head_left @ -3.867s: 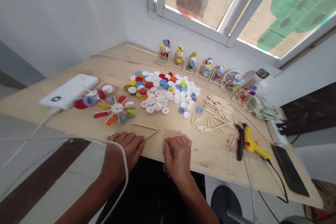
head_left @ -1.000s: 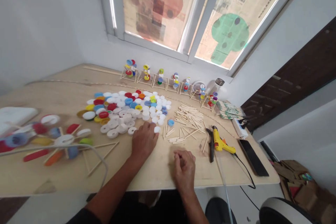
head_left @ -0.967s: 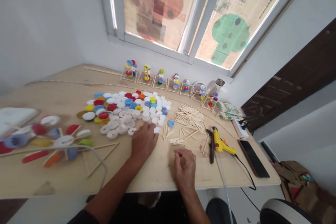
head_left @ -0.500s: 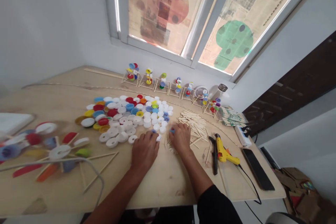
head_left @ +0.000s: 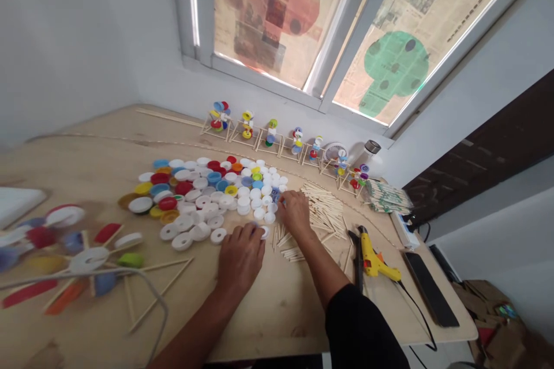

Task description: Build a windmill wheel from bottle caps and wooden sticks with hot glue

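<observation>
My left hand (head_left: 240, 256) lies flat on the plywood table (head_left: 277, 305), fingers apart, its fingertips touching a white cap (head_left: 264, 232) at the near edge of a pile of coloured and white bottle caps (head_left: 203, 190). My right hand (head_left: 295, 211) reaches between that pile and a heap of short wooden sticks (head_left: 324, 207). Its fingers are curled together at the pile's right edge, beside a blue cap (head_left: 275, 196). What they pinch is hidden.
A yellow glue gun (head_left: 374, 253) and black pliers (head_left: 357, 251) lie right of the sticks, then a dark phone (head_left: 430, 288). A cap-and-stick wheel (head_left: 86, 256), loose long sticks (head_left: 160, 282) and a white cable (head_left: 147, 285) lie at the left. Small cap models (head_left: 270, 132) line the back.
My right hand has gone from the table's near edge forward to the caps and sticks. My left hand has slid slightly right and stayed flat. The view has shifted right.
</observation>
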`<state>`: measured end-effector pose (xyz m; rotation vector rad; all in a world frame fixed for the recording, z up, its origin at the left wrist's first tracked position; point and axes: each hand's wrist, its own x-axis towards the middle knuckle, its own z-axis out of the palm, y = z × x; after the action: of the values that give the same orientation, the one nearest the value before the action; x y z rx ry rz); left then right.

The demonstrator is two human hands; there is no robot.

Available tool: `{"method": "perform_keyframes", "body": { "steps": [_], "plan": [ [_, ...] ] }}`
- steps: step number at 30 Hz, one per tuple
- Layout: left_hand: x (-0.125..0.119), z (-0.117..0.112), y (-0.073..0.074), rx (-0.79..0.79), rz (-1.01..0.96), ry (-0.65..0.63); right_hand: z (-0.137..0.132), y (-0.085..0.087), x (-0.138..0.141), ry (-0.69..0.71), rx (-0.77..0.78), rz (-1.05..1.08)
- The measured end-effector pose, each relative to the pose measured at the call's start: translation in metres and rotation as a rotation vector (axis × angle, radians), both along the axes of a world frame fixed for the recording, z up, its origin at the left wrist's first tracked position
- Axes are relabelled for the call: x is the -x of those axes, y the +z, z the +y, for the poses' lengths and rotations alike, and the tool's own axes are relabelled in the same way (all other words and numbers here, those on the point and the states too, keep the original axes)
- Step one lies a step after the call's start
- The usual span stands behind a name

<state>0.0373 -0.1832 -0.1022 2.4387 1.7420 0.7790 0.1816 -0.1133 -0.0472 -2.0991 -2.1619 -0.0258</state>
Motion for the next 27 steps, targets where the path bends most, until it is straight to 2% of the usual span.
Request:
{"method": "perform_keyframes", "body": {
  "steps": [7, 27],
  "plan": [
    [0.000, 0.001, -0.003, 0.001, -0.005, 0.000, 0.030, -0.002, 0.006, 0.039, 0.064, -0.072],
    [0.001, 0.002, -0.004, 0.011, 0.025, -0.009, 0.049, 0.011, 0.003, 0.196, 0.271, -0.219]
  ]
}}
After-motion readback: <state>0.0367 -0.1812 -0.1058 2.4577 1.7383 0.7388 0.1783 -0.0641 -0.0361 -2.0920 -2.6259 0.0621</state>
